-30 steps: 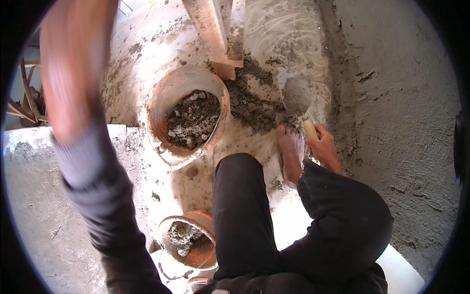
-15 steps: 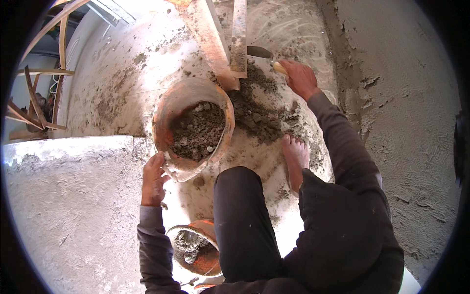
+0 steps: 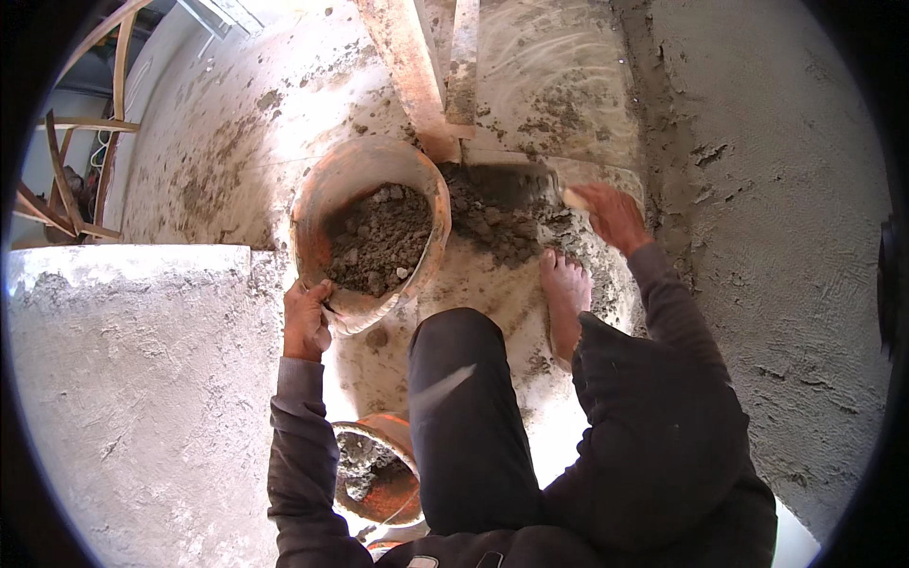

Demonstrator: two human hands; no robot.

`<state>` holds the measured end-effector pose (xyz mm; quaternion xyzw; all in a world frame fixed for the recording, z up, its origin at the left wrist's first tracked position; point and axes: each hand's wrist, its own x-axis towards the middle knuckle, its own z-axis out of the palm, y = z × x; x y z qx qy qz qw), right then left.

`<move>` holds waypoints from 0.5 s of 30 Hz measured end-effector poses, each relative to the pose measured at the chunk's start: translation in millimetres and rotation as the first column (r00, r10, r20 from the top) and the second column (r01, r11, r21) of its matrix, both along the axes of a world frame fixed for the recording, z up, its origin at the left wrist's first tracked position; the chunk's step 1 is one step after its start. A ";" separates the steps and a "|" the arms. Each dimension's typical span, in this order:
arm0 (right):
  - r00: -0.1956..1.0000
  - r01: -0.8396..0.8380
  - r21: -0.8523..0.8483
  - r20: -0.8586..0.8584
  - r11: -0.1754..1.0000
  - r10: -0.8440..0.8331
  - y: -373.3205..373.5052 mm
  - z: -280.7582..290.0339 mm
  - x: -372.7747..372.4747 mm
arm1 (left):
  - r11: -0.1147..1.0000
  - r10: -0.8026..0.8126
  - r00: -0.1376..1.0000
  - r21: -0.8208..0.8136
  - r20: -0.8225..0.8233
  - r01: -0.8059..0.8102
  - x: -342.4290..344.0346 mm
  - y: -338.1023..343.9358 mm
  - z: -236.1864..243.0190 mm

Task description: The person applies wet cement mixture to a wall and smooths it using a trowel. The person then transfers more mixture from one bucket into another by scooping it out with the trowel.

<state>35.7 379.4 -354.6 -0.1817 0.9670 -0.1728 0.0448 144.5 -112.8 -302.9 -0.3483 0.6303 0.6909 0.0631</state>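
An orange bucket [image 3: 371, 156], crusted with mortar, holds crumbly grey-brown mortar [image 3: 383, 241]. My left hand [image 3: 307, 320] is closed on its near left rim, thumb over the edge. To the right of the bucket, loose mortar [image 3: 497, 227] lies heaped on the floor. My right hand [image 3: 614, 216] grips the pale handle of a trowel [image 3: 574, 199]; its blade, smeared by motion, is low over the far side of the heap.
Two wooden boards [image 3: 407, 71] [image 3: 463, 71] reach down to the heap. My bare foot [image 3: 566, 289] stands beside it. A second orange bucket [image 3: 388, 506] with some mortar is near my knee. Rough plastered surfaces flank me left [image 3: 142, 379] and right [image 3: 776, 237]. Wooden frame pieces [image 3: 90, 123] stand far left.
My right hand has brought the trowel nearer and to the right, from beside the boards to the heap. My left hand has tightened round the bucket's rim, and the bucket has shifted slightly.
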 end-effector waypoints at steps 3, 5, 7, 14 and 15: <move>0.996 0.064 -0.033 -0.058 0.997 -0.065 13.7 12.5 43.5 | 0.999 0.015 0.999 0.045 -0.045 -0.013 6.0 10.9 4.0; 0.985 0.154 -0.168 -0.048 0.974 -0.164 15.9 15.4 68.1 | 0.999 0.016 0.999 0.035 -0.035 -0.015 14.3 6.9 9.5; 0.962 0.269 -0.422 0.157 0.865 -0.223 14.8 16.1 82.1 | 1.000 -0.006 1.000 0.030 -0.019 0.007 26.8 -10.7 14.0; 0.528 0.385 -0.433 0.828 0.815 0.190 -25.9 76.3 70.4 | 0.999 0.042 0.996 -0.026 0.080 -0.040 69.1 -61.0 23.6; 0.506 0.345 -0.440 0.831 0.829 0.231 -31.5 70.8 66.8 | 0.998 0.045 0.995 -0.035 0.088 -0.042 72.7 -67.9 19.2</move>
